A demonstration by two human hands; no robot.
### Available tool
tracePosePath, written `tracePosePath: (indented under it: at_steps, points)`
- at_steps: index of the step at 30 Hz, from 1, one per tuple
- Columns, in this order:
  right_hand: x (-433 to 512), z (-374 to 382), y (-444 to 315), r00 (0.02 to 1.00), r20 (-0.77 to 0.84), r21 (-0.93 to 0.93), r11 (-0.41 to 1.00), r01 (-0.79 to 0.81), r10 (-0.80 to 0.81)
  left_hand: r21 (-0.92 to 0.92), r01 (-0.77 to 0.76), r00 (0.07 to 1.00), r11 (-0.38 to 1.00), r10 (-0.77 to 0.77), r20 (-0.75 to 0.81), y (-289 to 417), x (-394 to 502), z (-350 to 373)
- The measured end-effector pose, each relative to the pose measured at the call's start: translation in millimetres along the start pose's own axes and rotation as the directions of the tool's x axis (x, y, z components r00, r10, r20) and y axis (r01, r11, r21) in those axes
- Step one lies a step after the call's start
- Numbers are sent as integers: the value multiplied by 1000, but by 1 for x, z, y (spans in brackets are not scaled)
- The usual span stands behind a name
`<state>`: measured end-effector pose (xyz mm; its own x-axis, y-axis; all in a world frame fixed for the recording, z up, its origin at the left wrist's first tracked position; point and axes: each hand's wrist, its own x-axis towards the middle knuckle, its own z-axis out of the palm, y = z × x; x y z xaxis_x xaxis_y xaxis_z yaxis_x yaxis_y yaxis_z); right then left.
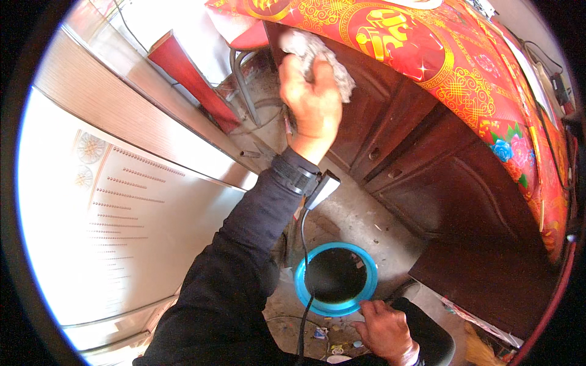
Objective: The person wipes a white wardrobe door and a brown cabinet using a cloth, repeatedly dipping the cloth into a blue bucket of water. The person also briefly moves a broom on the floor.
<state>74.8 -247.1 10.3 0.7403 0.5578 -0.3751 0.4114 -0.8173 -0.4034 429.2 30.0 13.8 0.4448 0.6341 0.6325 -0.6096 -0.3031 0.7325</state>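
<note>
My left hand (313,98) is stretched far forward, its fingers pressed over a crumpled whitish cloth (341,82). The cloth lies against the upper front of a dark brown wooden cabinet (366,89). At the lower right, my right hand (387,329) has its thumb and fingers apart, with nothing seen in it. Its fingertips overlap the rim of a light blue plastic basin (300,279) in the view; whether they touch it I cannot tell. Dark, murky water (336,274) fills part of the basin, which stands on the floor.
A red and gold patterned cover (435,59) drapes over the cabinet top. On the left rises a pale decorated door panel (137,215). A metal-legged stool (247,91) stands ahead. A black cable (303,325) hangs from a wrist device (322,190). Small litter (322,333) lies on the floor.
</note>
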Motion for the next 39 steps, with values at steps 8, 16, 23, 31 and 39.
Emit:
tracePosePath:
  at_steps: [8,16,23,31,39]
  points:
    - [23,-15,-8,993,114,84,996,-7,-3,33,-383,867,923,347,358,33,-54,-9]
    - [33,-10,-4,997,47,76,996,50,-53,124,-166,961,978,132,244,-32,21,-30]
    - [11,-12,-2,998,52,78,997,16,-20,43,-108,990,993,103,95,-41,17,-21]
    - [-12,-10,-4,999,1,58,997,53,-53,153,-144,979,978,118,165,29,-66,4]
    - [-13,-3,-6,999,12,21,999,29,-29,37,-204,924,978,179,337,61,-64,-8]
